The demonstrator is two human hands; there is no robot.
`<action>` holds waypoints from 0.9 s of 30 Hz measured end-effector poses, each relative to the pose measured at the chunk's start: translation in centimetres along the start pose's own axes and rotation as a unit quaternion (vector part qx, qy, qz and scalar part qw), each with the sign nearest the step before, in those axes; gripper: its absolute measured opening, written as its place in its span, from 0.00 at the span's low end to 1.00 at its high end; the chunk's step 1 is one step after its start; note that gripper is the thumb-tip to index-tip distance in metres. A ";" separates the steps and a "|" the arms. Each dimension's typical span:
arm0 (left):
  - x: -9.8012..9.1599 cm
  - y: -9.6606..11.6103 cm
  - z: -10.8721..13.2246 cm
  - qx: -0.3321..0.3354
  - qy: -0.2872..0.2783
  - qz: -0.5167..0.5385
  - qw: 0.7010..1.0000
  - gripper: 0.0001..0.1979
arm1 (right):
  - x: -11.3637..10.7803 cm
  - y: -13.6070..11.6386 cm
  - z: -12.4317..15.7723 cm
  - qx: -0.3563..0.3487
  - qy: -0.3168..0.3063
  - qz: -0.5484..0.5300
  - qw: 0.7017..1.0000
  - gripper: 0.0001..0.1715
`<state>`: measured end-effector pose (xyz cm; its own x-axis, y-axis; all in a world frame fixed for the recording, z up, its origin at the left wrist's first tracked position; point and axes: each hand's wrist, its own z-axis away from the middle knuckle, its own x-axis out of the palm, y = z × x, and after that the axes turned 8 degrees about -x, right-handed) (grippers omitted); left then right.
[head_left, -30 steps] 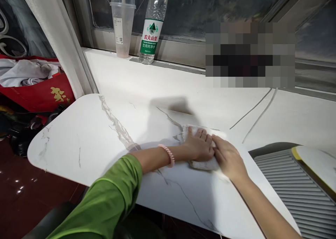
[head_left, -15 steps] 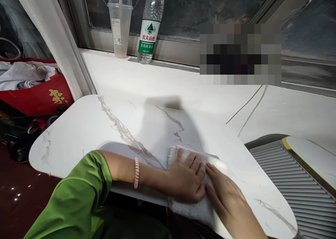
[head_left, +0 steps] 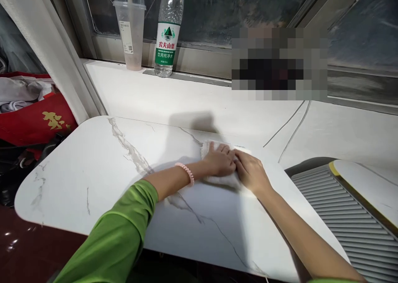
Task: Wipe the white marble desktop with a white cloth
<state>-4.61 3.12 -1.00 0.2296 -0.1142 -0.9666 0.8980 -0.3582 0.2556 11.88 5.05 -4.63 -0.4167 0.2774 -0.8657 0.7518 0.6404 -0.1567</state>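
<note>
A white cloth [head_left: 224, 181] lies folded on the white marble-patterned table [head_left: 105, 175], near its far edge by the wall. My left hand [head_left: 220, 160] presses down on the cloth from above, its fingers stretched out and a little apart. A pink coil band [head_left: 185, 173] circles the left wrist. Beside it, my right hand [head_left: 251, 170] lies on the right part of the cloth, fingers extended and pointing to the left hand. The two hands touch or nearly touch. Part of the cloth is hidden under them.
On the window ledge stand a clear plastic cup [head_left: 134, 36] with a straw and a water bottle [head_left: 166, 42]. A red bag [head_left: 34, 119] sits left of the table, beside a white curtain [head_left: 46, 46]. A grey ribbed surface [head_left: 338, 208] lies at right.
Both hands have pushed the cloth away from me, from near the table's front edge toward the wall. The arms are now stretched further out, and the view has shifted slightly.
</note>
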 end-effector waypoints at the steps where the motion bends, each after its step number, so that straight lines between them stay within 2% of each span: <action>1: -0.2 -0.5 -1.2 -0.014 0.002 -0.002 1.000 0.29 | 0.6 1.0 -1.4 -0.005 0.000 -0.014 1.000 0.25; 4: -0.7 -1.6 -3.4 -0.064 0.015 -0.009 0.998 0.29 | 1.9 3.3 -4.7 -0.008 -0.004 -0.048 0.999 0.25; 7: -0.9 -2.0 -4.0 -0.090 0.021 -0.011 0.996 0.29 | 2.6 4.1 -6.0 0.002 -0.005 -0.051 0.999 0.28; 11: -0.7 -1.9 -3.5 -0.081 0.029 -0.005 0.996 0.30 | 2.6 3.8 -5.4 0.004 -0.006 -0.044 0.999 0.29; 15: -0.7 -1.6 -1.9 -0.074 0.023 -0.022 0.997 0.30 | 2.2 2.5 -4.0 -0.015 -0.005 -0.039 0.999 0.27; 17: -0.8 -1.5 -0.3 -0.067 0.019 -0.034 0.997 0.30 | 1.9 1.0 -3.1 -0.024 -0.002 -0.031 0.999 0.27; 20: -0.8 -1.4 3.3 -0.046 0.023 -0.042 0.998 0.29 | 1.3 -2.6 -0.9 -0.031 0.007 -0.002 0.999 0.27; 27: -0.7 -0.5 15.8 0.019 0.056 -0.062 0.996 0.29 | -1.3 -14.3 7.3 -0.085 0.021 0.092 0.992 0.28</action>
<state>-11.19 -11.24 -0.10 0.1604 0.0353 -0.9864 0.9076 -0.3980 0.1334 5.38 -9.71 -4.67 -0.3038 0.4291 -0.8506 0.7219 0.6863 0.0884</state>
